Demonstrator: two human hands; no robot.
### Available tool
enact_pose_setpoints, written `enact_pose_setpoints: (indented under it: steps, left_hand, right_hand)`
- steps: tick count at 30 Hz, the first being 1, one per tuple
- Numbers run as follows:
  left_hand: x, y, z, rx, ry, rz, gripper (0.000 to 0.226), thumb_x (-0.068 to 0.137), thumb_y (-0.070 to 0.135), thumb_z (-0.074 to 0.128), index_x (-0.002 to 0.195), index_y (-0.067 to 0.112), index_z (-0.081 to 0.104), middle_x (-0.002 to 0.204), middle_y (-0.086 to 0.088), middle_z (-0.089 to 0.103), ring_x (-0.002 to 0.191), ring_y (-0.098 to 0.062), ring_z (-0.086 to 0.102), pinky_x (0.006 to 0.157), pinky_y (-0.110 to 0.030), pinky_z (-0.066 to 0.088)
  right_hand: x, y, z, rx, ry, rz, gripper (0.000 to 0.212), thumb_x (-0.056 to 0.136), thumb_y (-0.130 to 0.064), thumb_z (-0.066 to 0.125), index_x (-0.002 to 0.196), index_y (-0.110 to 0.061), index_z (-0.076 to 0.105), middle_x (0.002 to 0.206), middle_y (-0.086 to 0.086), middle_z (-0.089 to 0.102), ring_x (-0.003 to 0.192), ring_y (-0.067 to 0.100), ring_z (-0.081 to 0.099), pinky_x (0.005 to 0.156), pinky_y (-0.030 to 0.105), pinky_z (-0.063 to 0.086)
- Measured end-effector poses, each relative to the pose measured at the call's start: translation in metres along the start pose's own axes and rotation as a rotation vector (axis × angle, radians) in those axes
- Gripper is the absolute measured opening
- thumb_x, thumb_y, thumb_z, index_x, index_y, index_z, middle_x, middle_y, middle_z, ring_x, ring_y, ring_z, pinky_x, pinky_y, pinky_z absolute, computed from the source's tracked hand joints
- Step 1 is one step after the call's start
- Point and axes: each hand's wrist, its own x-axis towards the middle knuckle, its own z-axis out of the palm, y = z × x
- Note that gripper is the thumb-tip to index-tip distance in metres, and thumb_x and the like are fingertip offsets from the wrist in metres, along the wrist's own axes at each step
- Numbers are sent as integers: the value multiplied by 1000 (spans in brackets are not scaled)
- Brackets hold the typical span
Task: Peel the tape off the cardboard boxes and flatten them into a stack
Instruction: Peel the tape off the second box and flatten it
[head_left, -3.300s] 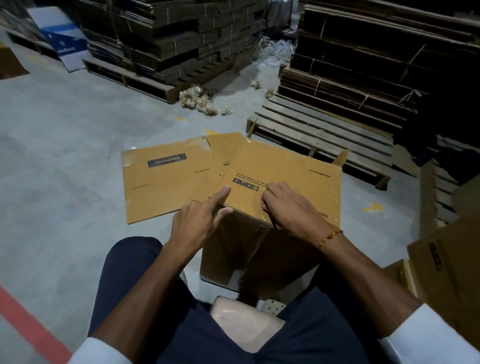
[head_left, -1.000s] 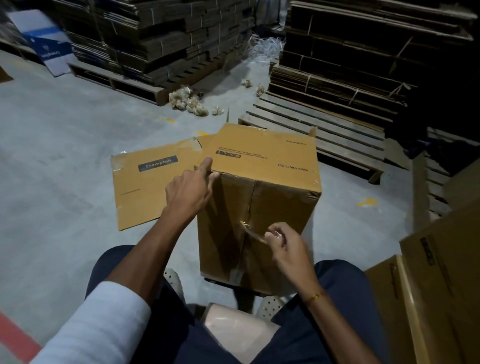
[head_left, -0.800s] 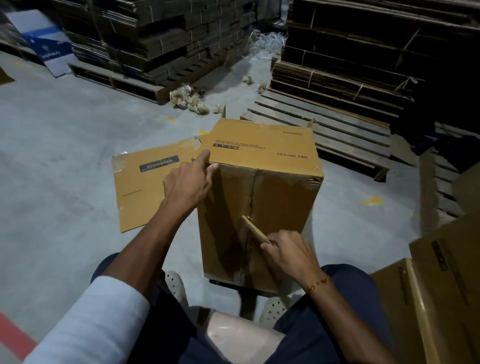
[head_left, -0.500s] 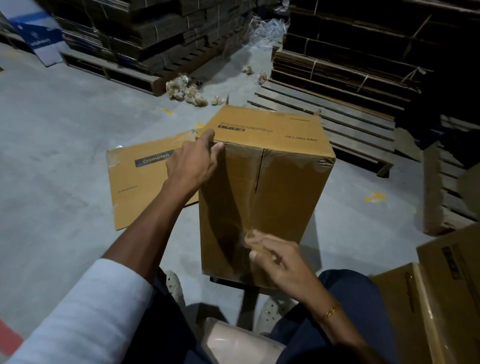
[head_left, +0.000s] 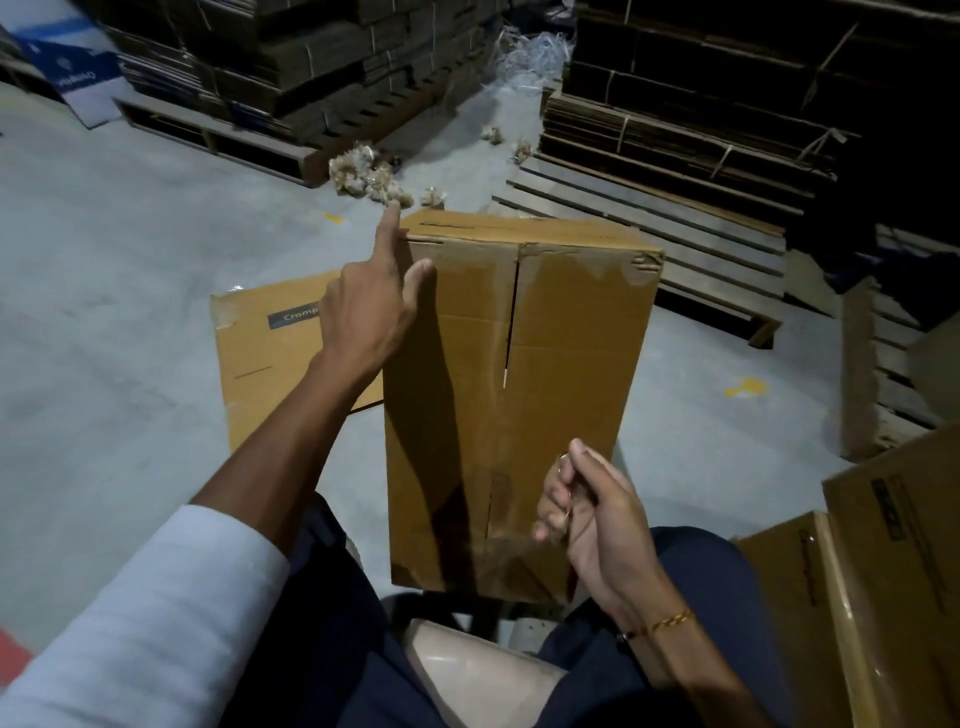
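Observation:
A brown cardboard box (head_left: 571, 364) stands on end between my knees, its flap face turned toward me with the centre seam bare in its upper part. My left hand (head_left: 363, 317) holds the box's top left corner, index finger stretched along the edge and thumb on the face. Low at the right, my right hand (head_left: 587, 509) pinches a strip of clear tape (head_left: 511, 548) that still clings near the bottom of the seam. A flattened box (head_left: 270, 364) lies on the floor behind the left hand.
More boxes (head_left: 893, 571) stand close at my right. A wooden pallet (head_left: 649, 218) lies behind the box, with strapped stacks of flat cardboard (head_left: 311, 62) beyond. Crumpled tape wads (head_left: 369, 176) litter the grey concrete floor.
The box has tipped toward me so its flap face shows. My right hand has pulled the tape down the seam to the bottom. My left hand stays at the top left corner.

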Motion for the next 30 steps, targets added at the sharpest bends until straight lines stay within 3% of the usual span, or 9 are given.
enact_pose_setpoints:
  steps: [5, 9, 12, 14, 19, 24, 26, 28, 30]
  left_hand:
    - [-47, -3, 23, 20, -70, 29, 82, 102, 41, 49, 160, 29, -7, 66, -1, 50, 49, -13, 45, 41, -26, 35]
    - [-95, -3, 53, 80, -221, 44, 92, 103, 40, 48, 149, 41, -31, 70, -1, 51, 50, -10, 43, 41, -24, 36]
    - [-119, 4, 72, 135, -317, 65, 100, 103, 43, 47, 138, 40, -47, 76, -3, 52, 55, -14, 49, 48, -30, 45]
    - [-123, 8, 78, 155, -343, 73, 100, 104, 44, 46, 137, 38, -49, 79, -4, 51, 57, -16, 51, 50, -32, 47]
    - [-110, 2, 88, 153, -341, -2, 100, 102, 44, 51, 148, 33, -37, 80, -5, 55, 57, -17, 53, 52, -35, 54]
    - [-104, -24, 107, 95, -333, -100, 98, 98, 48, 55, 155, 33, -24, 78, -4, 57, 58, -16, 54, 51, -32, 51]
    - [-106, -42, 117, 13, -325, -268, 92, 97, 53, 55, 159, 29, -9, 86, -7, 62, 70, -24, 61, 62, -38, 54]
    - [-106, -59, 130, -67, -362, -498, 86, 94, 64, 53, 159, 23, 15, 112, -16, 68, 98, -38, 65, 79, -45, 52]
    - [-105, -70, 146, -98, -475, -572, 80, 91, 73, 47, 151, 22, 39, 134, -16, 61, 121, -41, 57, 91, -47, 48]
  right_hand:
    - [10, -6, -5, -42, 109, -7, 28, 105, -32, 47, 84, -13, 50, 72, 6, 47, 58, 15, 44, 49, 27, 44]
    - [20, -6, -21, -282, 222, -62, 23, 104, -31, 52, 100, -11, 60, 86, 7, 58, 74, 13, 58, 72, 34, 59]
    - [32, -3, -41, -1219, 254, -272, 29, 102, -35, 56, 120, -13, 61, 114, 6, 57, 98, 15, 55, 85, 29, 49]
    - [37, 2, -49, -1747, 146, -357, 36, 101, -40, 55, 127, -15, 58, 125, 5, 50, 115, 20, 42, 89, 28, 41]
    - [51, 31, -49, -2234, -135, -208, 69, 89, -57, 64, 139, -14, 45, 136, 5, 40, 125, 29, 34, 93, 44, 47]
    - [78, 44, -49, -2339, -127, -250, 97, 77, -53, 78, 149, -8, 29, 143, 8, 30, 130, 33, 31, 86, 50, 51]
    - [91, 41, -52, -2314, -115, -238, 104, 78, -59, 76, 153, -9, 23, 156, 11, 19, 144, 37, 18, 94, 54, 49]
    - [101, 41, -59, -2282, -101, -197, 112, 78, -67, 70, 157, -10, 15, 167, 11, -3, 153, 40, -3, 106, 60, 42]
    - [111, 43, -66, -2246, -74, -205, 113, 77, -72, 66, 158, -11, 16, 168, 8, -17, 153, 40, -12, 112, 62, 36]
